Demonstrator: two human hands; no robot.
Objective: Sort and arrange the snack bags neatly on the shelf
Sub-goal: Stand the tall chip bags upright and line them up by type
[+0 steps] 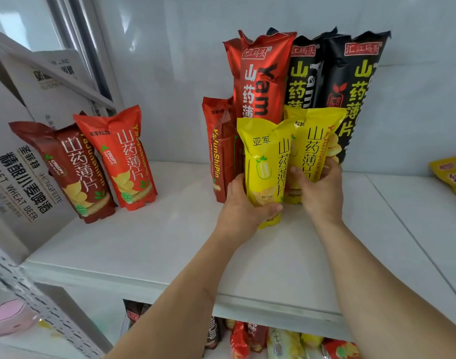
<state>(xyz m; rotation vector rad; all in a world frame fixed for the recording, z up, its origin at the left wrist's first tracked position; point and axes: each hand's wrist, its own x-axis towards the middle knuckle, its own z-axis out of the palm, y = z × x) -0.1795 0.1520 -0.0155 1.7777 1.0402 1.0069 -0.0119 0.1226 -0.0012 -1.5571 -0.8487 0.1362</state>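
On the white shelf (149, 237) my left hand (243, 206) grips the lower part of a yellow snack bag (265, 161), upright at centre. Beside it my right hand (318, 187) grips a second yellow bag (316, 143). Behind them stand a tall red yam bag (260, 79) and two tall black bags (351, 84). A small red bag (221, 149) stands just left of the yellow ones. Further left, a dark red bag (74, 172) and an orange-red bag (128, 159) lean against a box.
A grey beer carton (17, 182) fills the shelf's left end. A yellow packet (452, 174) lies at the right edge. The lower shelf holds several mixed snack bags (278, 340). A pink item (7, 317) sits at the bottom left beside a perforated upright.
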